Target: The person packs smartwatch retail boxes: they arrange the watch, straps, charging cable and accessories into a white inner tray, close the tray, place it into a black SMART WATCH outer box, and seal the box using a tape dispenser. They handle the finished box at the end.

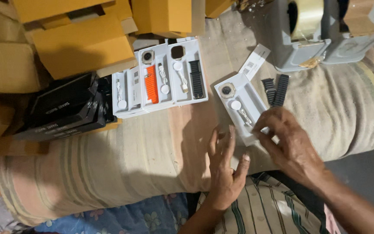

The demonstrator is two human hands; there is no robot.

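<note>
both my hands at the white tray (pixel 248 97)
right hand (pixel 291 145) pinches tray's near edge; left hand (pixel 226 167) open, fingers apart, just below it.

White tray (pixel 251 100), orange strap (pixel 151 84), black bands (pixel 276 89), pastel-striped cushion (pixel 122 160) (faded), yellow-brown cartons (pixel 78 43)
</note>
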